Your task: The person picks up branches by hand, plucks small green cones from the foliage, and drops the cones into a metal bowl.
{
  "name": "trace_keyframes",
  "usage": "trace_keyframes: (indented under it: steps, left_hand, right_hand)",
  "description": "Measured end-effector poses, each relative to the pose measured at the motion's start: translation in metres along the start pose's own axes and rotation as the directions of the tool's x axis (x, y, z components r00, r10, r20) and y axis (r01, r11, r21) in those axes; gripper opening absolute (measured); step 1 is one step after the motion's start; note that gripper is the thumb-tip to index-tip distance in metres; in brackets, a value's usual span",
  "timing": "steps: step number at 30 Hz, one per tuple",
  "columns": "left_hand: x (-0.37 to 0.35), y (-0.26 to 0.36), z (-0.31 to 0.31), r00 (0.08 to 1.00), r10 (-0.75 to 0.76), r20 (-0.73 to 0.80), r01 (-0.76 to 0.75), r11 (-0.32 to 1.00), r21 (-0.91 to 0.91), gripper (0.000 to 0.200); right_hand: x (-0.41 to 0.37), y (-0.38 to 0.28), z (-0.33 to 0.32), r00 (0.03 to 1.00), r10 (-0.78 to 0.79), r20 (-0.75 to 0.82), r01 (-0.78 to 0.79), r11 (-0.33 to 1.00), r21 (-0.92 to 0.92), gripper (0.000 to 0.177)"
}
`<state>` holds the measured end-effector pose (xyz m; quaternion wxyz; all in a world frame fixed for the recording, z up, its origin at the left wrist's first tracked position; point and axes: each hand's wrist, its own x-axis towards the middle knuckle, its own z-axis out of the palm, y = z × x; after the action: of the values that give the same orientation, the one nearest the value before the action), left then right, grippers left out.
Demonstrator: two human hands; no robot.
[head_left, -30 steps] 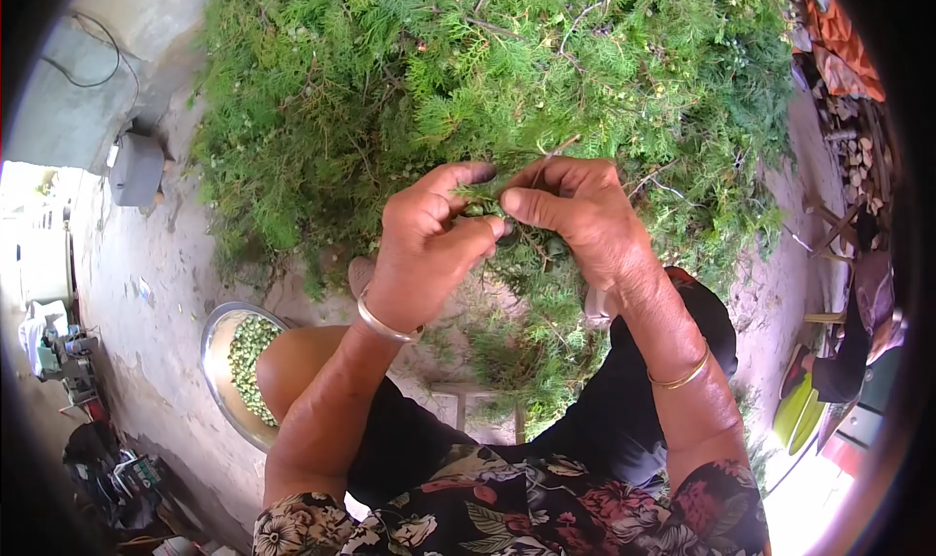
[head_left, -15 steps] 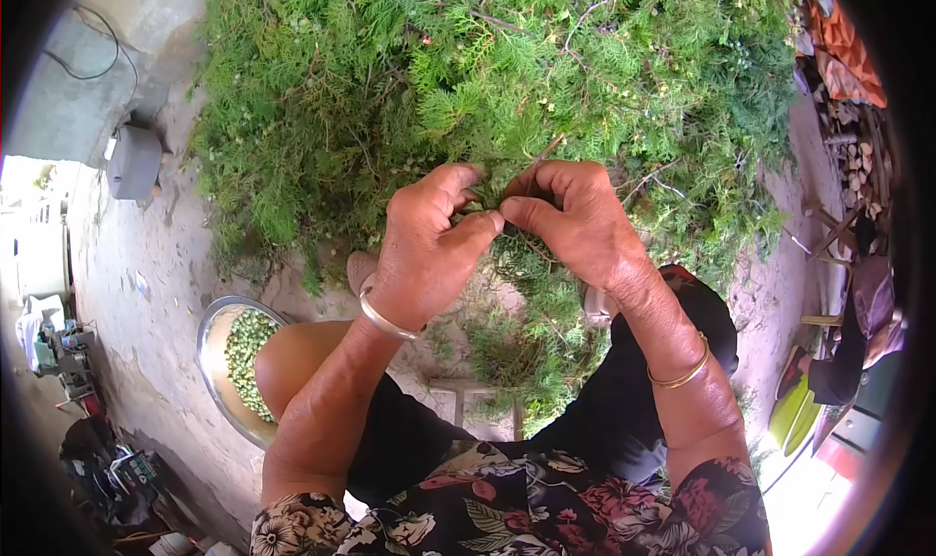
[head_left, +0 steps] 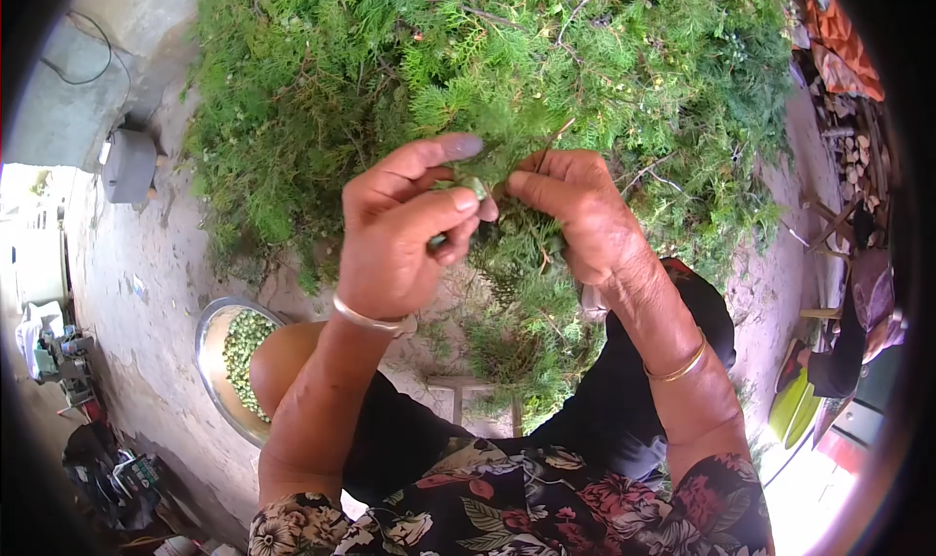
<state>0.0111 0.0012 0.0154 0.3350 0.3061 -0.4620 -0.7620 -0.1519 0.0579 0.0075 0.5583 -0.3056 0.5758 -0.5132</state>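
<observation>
The left hand (head_left: 395, 230) pinches green cones (head_left: 475, 185); beside this grip, the right hand (head_left: 582, 205) holds a conifer twig (head_left: 557, 139) by its stem, probably to keep it steady.

black floral short-sleeved top (head_left: 507, 502) with red blooms, black trousers (head_left: 405, 429), silvery bangle (head_left: 369, 319), thin gold-coloured bangle (head_left: 680, 363)

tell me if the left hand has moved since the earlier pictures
Yes, the left hand has shifted to the person's left, nearer the metal bowl, which sits on the ground.
</observation>
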Motion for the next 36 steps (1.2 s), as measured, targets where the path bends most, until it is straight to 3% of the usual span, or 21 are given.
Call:
trace_keyframes:
  steps: [2,4,6,7,9,11,12,13,15,16,18,19,20,21,22,23,24,32,36]
  left_hand:
    - [0.0,0.004,-0.01,0.996,-0.035,0.082,0.053,0.972,-0.231,0.026]
    - [-0.001,0.004,-0.014,0.991,-0.047,0.126,0.089,0.935,-0.343,0.023]
    - [-0.001,0.005,-0.015,0.97,-0.072,0.232,0.185,0.837,-0.515,0.017]
    - [-0.003,0.008,-0.009,0.979,-0.116,0.165,0.181,0.864,-0.469,0.016]
    - [-0.004,-0.001,-0.008,0.981,-0.096,0.17,0.156,0.91,-0.385,0.014]
    - [-0.006,-0.004,-0.003,0.978,-0.146,0.15,0.176,0.962,-0.208,0.008]
    - [-0.006,-0.007,0.002,0.978,-0.145,0.15,0.175,0.962,-0.207,0.008]
    - [-0.006,-0.011,0.009,0.987,-0.132,0.091,0.135,0.991,-0.024,0.01]
    - [-0.007,-0.019,0.023,0.995,-0.076,-0.071,0.094,0.95,0.297,0.023]
    - [-0.007,-0.025,0.026,0.994,-0.076,-0.074,0.094,0.95,0.299,0.023]
    - [-0.005,-0.036,0.028,0.974,0.127,-0.189,-0.022,0.879,0.477,0.026]
    - [-0.004,-0.037,0.029,0.968,0.144,-0.207,-0.012,0.847,0.531,0.028]
    - [-0.003,-0.038,0.028,0.967,0.144,-0.208,-0.012,0.847,0.531,0.028]
    - [-0.002,-0.04,0.028,0.95,0.238,-0.202,-0.066,0.785,0.616,0.026]
    - [-0.001,-0.041,0.027,0.926,0.329,-0.185,-0.114,0.711,0.694,0.025]
    - [0.001,-0.042,0.024,0.927,0.329,-0.183,-0.115,0.71,0.695,0.025]
    - [0.003,-0.043,0.02,0.934,0.325,-0.151,-0.133,0.706,0.696,0.024]
    - [0.003,-0.041,0.016,0.961,0.234,-0.144,-0.09,0.763,0.64,0.017]
    - [0.006,-0.041,0.014,0.967,0.251,-0.053,-0.168,0.776,0.608,0.013]
  right_hand:
    - [0.003,-0.001,-0.004,0.996,0.039,-0.076,-0.036,0.999,0.036,0.017]
    - [0.008,0.004,-0.011,0.96,0.222,-0.169,-0.113,0.864,0.491,0.012]
    - [0.013,0.009,-0.02,0.946,0.237,-0.221,-0.088,0.844,0.53,0.012]
    - [0.014,0.009,-0.023,0.932,0.252,-0.261,-0.063,0.822,0.567,0.012]
    - [0.016,0.008,-0.024,0.881,0.282,-0.379,0.004,0.797,0.604,0.01]
    - [0.014,0.005,-0.023,0.875,0.27,-0.403,0.019,0.811,0.584,0.012]
    - [0.013,0.004,-0.022,0.867,0.258,-0.426,0.032,0.824,0.565,0.015]
    - [0.012,0.005,-0.023,0.867,0.258,-0.425,0.032,0.824,0.566,0.015]
    - [0.012,0.011,-0.024,0.927,0.142,-0.348,0.003,0.923,0.385,0.015]
    - [0.012,0.012,-0.021,0.927,0.143,-0.346,0.002,0.922,0.386,0.015]
    - [0.013,0.014,-0.016,0.922,0.19,-0.336,0.023,0.842,0.539,0.015]
    - [0.014,0.022,-0.018,0.923,0.191,-0.335,0.022,0.842,0.539,0.015]
    - [0.014,0.03,-0.019,0.946,0.021,-0.322,0.059,0.97,0.236,0.015]
    - [0.015,0.035,-0.02,0.957,-0.136,-0.254,0.117,0.989,-0.089,0.015]
    - [0.015,0.037,-0.022,0.957,-0.136,-0.255,0.117,0.989,-0.088,0.015]
    - [0.013,0.026,-0.016,0.954,0.042,-0.298,0.034,0.968,0.248,0.013]
    - [0.011,0.017,-0.013,0.934,0.224,-0.279,-0.032,0.829,0.559,0.012]
    - [0.009,0.014,-0.014,0.931,0.231,-0.282,-0.027,0.815,0.579,0.009]
    - [0.008,0.013,-0.011,0.929,0.228,-0.29,-0.013,0.805,0.593,0.007]
